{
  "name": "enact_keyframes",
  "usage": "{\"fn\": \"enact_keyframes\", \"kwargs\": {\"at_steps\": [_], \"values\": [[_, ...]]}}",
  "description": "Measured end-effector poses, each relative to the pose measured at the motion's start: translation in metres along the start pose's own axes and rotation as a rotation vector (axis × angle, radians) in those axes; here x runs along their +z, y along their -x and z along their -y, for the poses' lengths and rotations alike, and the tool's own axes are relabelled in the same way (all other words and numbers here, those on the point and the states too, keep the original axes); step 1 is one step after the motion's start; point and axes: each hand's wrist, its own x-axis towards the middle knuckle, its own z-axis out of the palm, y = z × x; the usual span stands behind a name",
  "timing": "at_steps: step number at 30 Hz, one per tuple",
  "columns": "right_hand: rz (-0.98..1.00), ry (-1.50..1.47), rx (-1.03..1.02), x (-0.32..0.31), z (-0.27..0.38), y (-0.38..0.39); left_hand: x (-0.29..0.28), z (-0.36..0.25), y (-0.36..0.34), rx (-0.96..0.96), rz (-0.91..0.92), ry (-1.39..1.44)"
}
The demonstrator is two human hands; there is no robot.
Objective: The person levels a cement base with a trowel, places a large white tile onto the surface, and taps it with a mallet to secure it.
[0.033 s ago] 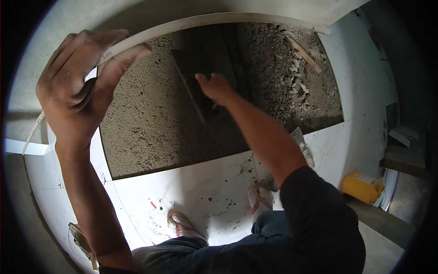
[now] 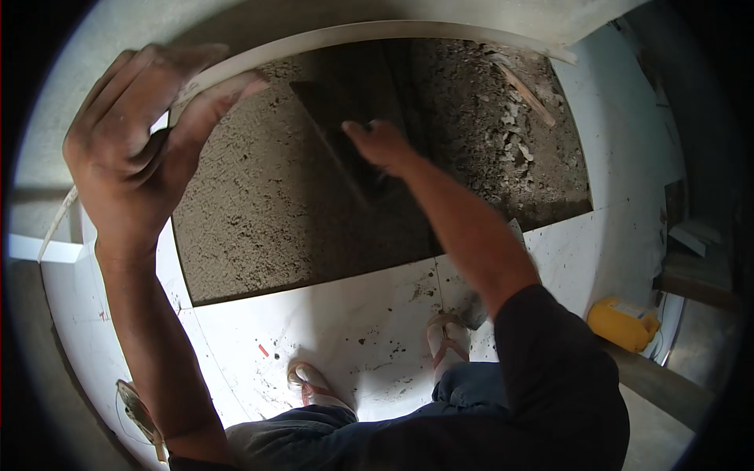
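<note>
My left hand is closed on a long pale straightedge, pinched between thumb and fingers. The straightedge stretches along the far side of a bed of grey mortar and looks bent by the lens. My right hand grips a dark, flat rectangular float, whose handle is mostly hidden by the fingers. The float lies over the middle of the bed, slightly blurred and in shadow. Left of it the mortar is grainy and fairly level.
Rough mortar with pale crumbs and a wooden stick lies at the right of the bed. White tiles border it, with crumbs near my feet. A yellow jug stands at right. A pale blade tip shows beside my right forearm.
My right hand has moved slightly right with the float, which has turned a little. My left hand and the straightedge have shifted slightly up and right. My forearm now covers more of the bladed tool.
</note>
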Motion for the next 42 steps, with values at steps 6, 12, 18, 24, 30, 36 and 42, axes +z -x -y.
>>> {"fn": "enact_keyframes", "kwargs": {"at_steps": [6, 12, 18, 24, 30, 36, 42], "values": [[-0.123, 0.604, -0.179, -0.077, 0.007, -0.047, 0.001, 0.002, -0.004, 0.052, 0.060, 0.034], [-0.264, 0.724, -0.320, -0.059, -0.041, -0.095, 0.017, -0.007, -0.001, -0.010, -0.108, 0.412], [-0.075, 0.729, -0.453, -0.050, -0.026, -0.068, -0.004, 0.009, -0.001, 0.035, 0.138, 0.159], [-0.058, 0.714, -0.534, -0.050, -0.047, -0.035, -0.002, 0.009, 0.000, 0.040, 0.148, 0.162], [0.098, 0.787, -0.575, -0.050, -0.042, -0.025, -0.001, 0.007, -0.005, 0.065, 0.142, 0.173], [-0.011, 0.729, -0.446, -0.052, -0.032, -0.034, -0.014, 0.012, -0.006, 0.117, 0.178, -0.011], [0.105, 0.812, -0.595, -0.068, -0.047, -0.033, 0.001, 0.010, -0.003, 0.055, 0.153, 0.142]]}}
